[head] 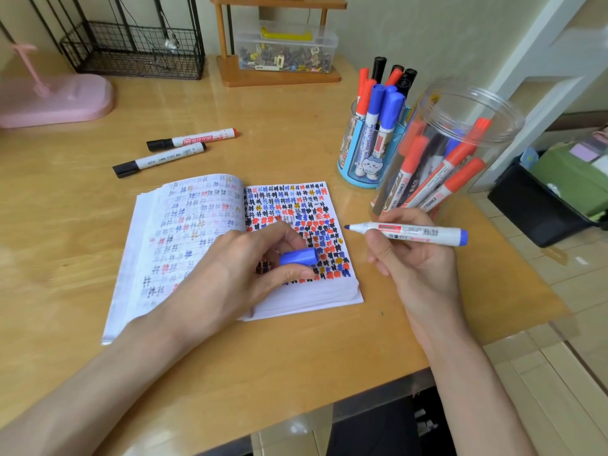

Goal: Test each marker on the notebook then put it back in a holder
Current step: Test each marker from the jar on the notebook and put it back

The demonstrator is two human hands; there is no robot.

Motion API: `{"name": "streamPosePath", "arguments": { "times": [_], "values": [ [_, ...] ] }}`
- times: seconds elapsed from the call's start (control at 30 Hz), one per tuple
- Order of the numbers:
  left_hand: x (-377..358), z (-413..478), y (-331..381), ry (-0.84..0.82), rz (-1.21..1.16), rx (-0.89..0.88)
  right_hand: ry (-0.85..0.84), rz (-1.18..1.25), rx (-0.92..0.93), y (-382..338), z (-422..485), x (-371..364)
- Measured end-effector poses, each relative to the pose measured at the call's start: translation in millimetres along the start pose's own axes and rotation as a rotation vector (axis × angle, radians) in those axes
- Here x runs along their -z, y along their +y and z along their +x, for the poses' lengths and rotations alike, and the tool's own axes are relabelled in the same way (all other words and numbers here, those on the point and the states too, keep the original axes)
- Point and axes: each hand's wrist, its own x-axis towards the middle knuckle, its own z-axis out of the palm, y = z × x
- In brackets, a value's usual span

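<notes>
An open notebook lies on the desk, its right page thick with blue, red and black marks. My left hand rests on that page and holds a blue cap between thumb and fingers. Just right of the notebook, my right hand grips an uncapped blue marker, its tip pointing left toward the page edge. Behind it stand a blue holder with upright markers and a clear plastic jar with several red and blue markers.
Two markers with black caps lie on the desk beyond the notebook. A pink stand, a wire basket and a clear box on a wooden shelf sit at the back. The desk edge runs just right of the jar.
</notes>
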Motion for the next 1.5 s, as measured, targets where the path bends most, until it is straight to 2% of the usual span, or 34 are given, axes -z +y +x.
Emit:
{"name": "streamPosePath", "arguments": {
  "times": [0.2,0.73,1.1,1.5],
  "values": [
    [2,0,4,0.007,0.023,0.001,-0.025,0.023,-0.023,-1,-3,1],
    [-1,0,3,-0.023,-0.016,-0.017,-0.244,-0.121,0.054,-4,-5,-7],
    [-3,-1,4,-0.022,0.113,-0.113,-0.267,-0.171,0.062,0,-8,-6],
    [5,2,9,-0.046,0.000,-0.052,-0.264,-0.156,0.149,1,-10,-19]
  ]
}}
